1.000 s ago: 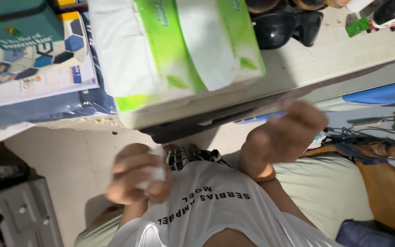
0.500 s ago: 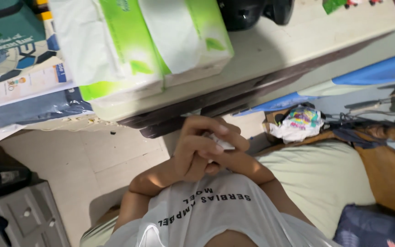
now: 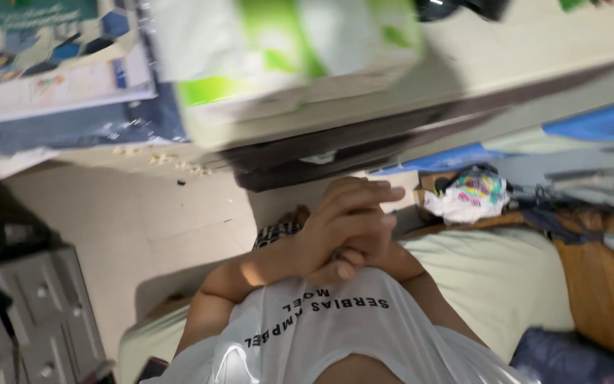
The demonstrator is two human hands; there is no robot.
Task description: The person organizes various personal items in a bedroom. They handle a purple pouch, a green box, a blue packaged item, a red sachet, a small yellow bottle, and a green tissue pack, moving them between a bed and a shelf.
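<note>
Closest to you is your white shirt (image 3: 335, 334), and just above its hem your two hands are pressed together. Your left hand (image 3: 339, 231) lies on top, its fingers (image 3: 374, 206) wrapped over your right hand (image 3: 371, 249), which sits mostly hidden beneath it. Whether anything is caught between your palms cannot be told; nothing shows there. Just left of your hands a bit of black-and-white checked cloth (image 3: 276, 232) peeks out. Below them to the right lies a pale green cushion (image 3: 492, 284). A little beyond your hands, to the right, a crumpled colourful bag (image 3: 467, 195) rests by the worktop's edge. Farther off, up on the worktop (image 3: 506, 50), a green-and-white tissue pack (image 3: 278, 50) sits well apart from your hands, with a stack of books (image 3: 51, 64) to its left.
</note>
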